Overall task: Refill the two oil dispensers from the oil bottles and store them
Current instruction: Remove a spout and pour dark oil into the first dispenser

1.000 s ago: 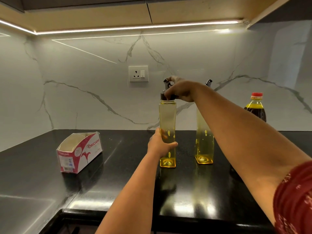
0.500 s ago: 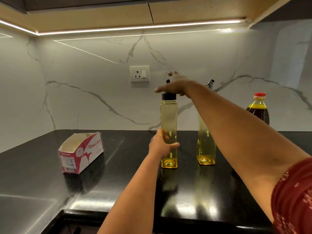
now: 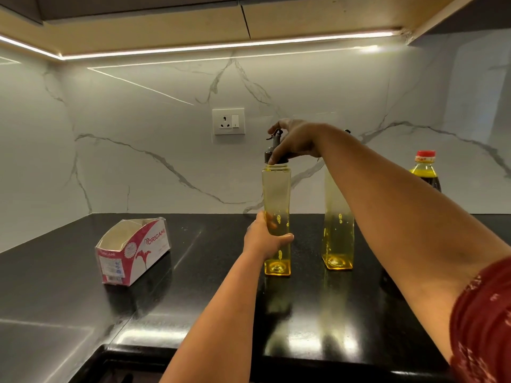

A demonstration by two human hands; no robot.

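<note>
Two tall yellow-tinted square dispensers stand on the black counter [image 3: 193, 313]. My left hand [image 3: 264, 239] grips the lower body of the left dispenser [image 3: 276, 194]. My right hand [image 3: 293, 140] grips that dispenser's dark pour-spout cap [image 3: 272, 153] from above, thumb on the cap's rim. The right dispenser [image 3: 338, 233] stands free behind my right forearm, which hides its top. An oil bottle [image 3: 425, 170] with a red cap and dark contents stands at the far right, partly hidden by my arm.
An open red-and-white Origami carton [image 3: 132, 255] lies on the counter to the left. A wall socket [image 3: 228, 121] sits on the marble backsplash behind the dispensers. The counter's front edge runs close below my arms.
My right hand spread flat over the cap half a second ago and now grips it again. My left hand kept its hold on the dispenser's body.
</note>
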